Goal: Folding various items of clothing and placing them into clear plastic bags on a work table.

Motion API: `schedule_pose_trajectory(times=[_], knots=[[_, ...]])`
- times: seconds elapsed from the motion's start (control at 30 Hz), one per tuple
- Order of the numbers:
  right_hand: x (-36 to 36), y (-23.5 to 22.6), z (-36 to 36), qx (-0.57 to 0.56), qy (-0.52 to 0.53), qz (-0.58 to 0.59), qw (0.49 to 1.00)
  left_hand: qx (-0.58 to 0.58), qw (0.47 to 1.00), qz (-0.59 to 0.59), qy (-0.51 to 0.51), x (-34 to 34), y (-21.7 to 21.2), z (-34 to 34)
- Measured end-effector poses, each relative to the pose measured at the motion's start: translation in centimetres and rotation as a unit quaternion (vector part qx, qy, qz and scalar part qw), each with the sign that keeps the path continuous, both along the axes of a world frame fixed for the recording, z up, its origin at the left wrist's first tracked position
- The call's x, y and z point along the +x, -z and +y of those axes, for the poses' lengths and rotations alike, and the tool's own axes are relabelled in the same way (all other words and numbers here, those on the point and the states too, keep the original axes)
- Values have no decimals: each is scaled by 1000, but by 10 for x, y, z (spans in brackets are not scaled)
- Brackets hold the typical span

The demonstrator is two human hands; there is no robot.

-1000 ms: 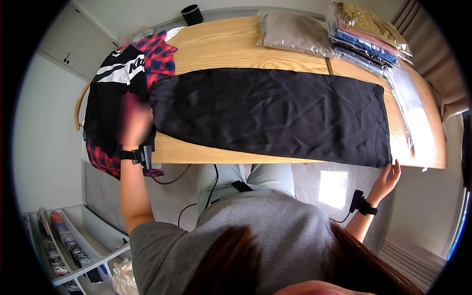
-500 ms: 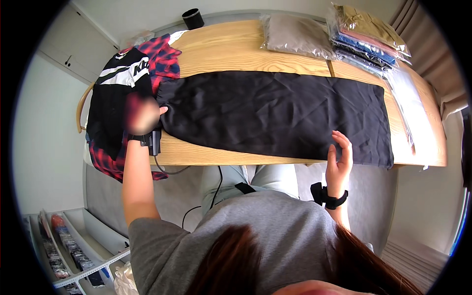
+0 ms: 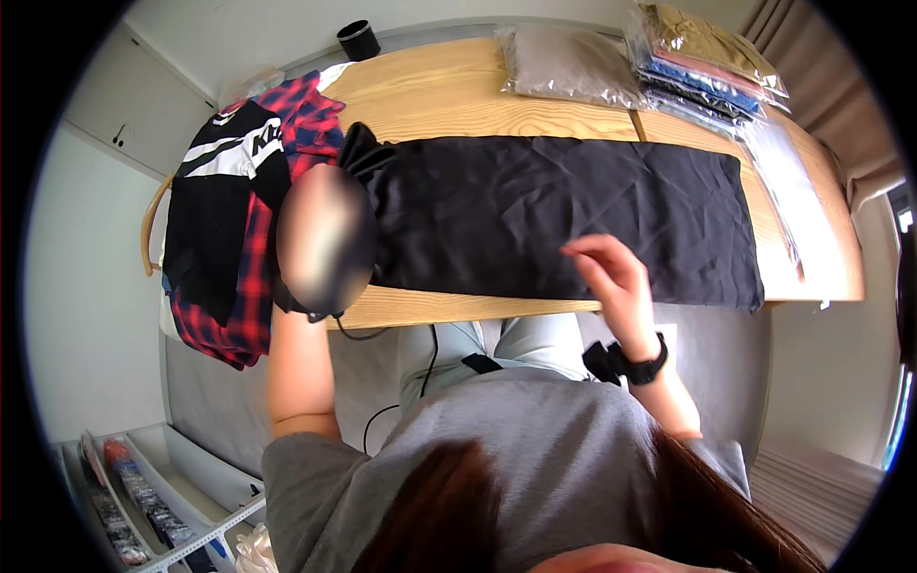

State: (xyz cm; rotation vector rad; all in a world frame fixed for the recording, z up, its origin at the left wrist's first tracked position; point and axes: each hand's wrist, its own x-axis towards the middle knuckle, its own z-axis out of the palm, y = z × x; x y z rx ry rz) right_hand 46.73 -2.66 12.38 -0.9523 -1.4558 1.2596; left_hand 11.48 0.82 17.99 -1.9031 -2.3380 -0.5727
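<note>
A long black garment (image 3: 554, 210), laid out flat and wrinkled, stretches across the wooden table. Its left end is raised and bunched beside my left hand (image 3: 323, 239). A blur covers the fingers of that hand, but the lifted cloth follows it, so it grips the garment's end. Above the near edge of the cloth, right of the middle, hovers my right hand (image 3: 621, 291). Its fingers curve to the left, thumb apart, with nothing in them. Whether its fingertips touch the cloth I cannot tell.
Left of the black garment lie a black-and-white top (image 3: 210, 210) and a red-and-navy plaid shirt (image 3: 310, 115). At the back right are a bagged taupe garment (image 3: 571, 67) and a stack of bagged clothes (image 3: 702, 62). Clear plastic bags (image 3: 788, 191) rest on the right. A black cup (image 3: 358, 40) stands behind.
My left hand has moved right, lifting the garment's left end and bringing it inward off the table. My right hand has shifted left, its fingers more bent.
</note>
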Motion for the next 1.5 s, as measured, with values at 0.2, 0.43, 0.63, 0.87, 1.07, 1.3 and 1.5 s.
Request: schedule_pose_trajectory(times=[0.2,0.43,0.63,0.87,1.07,1.3,1.5], knots=[[-88,-2,34,-249,-130,194,940,-6,994,-46,97,121,8,-6],[-89,29,56,-326,-23,180,928,-128,927,-154,316,135,48,-43],[-74,32,85,-204,-27,65,976,118,871,-206,431,148,53,-68],[-11,-55,84,-170,-122,108,972,5,895,-106,433,189,81,-62],[128,-78,85,-100,-42,93,990,9,926,-71,370,223,99,-55],[300,5,121,-178,106,-42,977,-41,926,-23,373,260,112,-47],[303,50,121,-195,143,-63,968,-75,935,-72,339,262,106,-44]])
